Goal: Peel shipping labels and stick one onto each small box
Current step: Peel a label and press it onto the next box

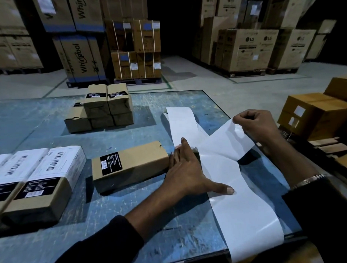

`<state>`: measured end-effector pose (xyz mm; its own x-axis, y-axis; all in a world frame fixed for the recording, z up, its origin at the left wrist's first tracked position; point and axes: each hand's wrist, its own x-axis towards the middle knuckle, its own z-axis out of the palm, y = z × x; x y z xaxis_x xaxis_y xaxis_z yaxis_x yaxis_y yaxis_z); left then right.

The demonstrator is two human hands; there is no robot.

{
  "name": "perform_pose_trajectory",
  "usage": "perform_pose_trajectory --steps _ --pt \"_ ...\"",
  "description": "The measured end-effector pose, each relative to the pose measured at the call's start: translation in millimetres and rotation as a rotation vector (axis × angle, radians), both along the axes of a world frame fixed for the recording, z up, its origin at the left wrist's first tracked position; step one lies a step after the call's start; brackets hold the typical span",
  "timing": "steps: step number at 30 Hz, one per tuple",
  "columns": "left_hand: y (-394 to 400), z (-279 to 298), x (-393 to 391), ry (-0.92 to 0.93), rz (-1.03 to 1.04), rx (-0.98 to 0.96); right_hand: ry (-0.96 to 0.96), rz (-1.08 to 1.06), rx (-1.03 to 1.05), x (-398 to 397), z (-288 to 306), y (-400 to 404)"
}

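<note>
The left hand [186, 171] lies flat, fingers straight, pressing the white label strip [240, 203] onto the blue table [113, 222]. Touching its fingertips on the far-left side lies a small brown box [130, 166] with a black sticker. Right of that pressing hand, the right hand [257, 126] pinches the corner of a white label [226, 143], lifted off the strip. Farther left sit two boxes with white labels [42, 179]; beyond stands a stack of brown boxes [101, 108].
</note>
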<state>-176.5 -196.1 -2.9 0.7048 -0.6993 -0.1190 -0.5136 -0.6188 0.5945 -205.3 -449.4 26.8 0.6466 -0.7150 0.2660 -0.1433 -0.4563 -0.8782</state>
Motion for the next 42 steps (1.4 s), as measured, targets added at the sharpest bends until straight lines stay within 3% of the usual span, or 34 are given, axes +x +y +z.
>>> perform_pose_trajectory --steps 10,14,18,24,30,36,42 --pt "0.9 -5.2 -4.3 -0.03 0.017 -0.011 0.013 -0.096 -0.209 41.1 25.0 -11.9" --pt "-0.6 -8.9 -7.0 -0.012 0.027 -0.088 -0.055 -0.171 -0.277 46.0 45.5 -17.5" --pt "-1.5 -7.5 -9.3 0.004 -0.008 -0.157 -0.143 -0.116 -0.301 44.0 56.0 -6.5" --pt "1.1 1.0 -15.7 0.086 0.01 -0.32 -0.289 0.061 -0.113 37.9 53.7 26.6" --pt "10.4 32.3 -11.7 0.202 0.294 -0.831 -0.311 0.221 -0.127 26.7 74.7 75.8" --pt "69.7 89.4 41.4 0.742 0.49 -1.084 -0.285 0.572 -0.228 11.5 120.2 129.4" --pt "119.9 110.1 80.0 0.522 0.684 -1.091 -0.038 0.91 -0.307 13.6 126.1 163.1"
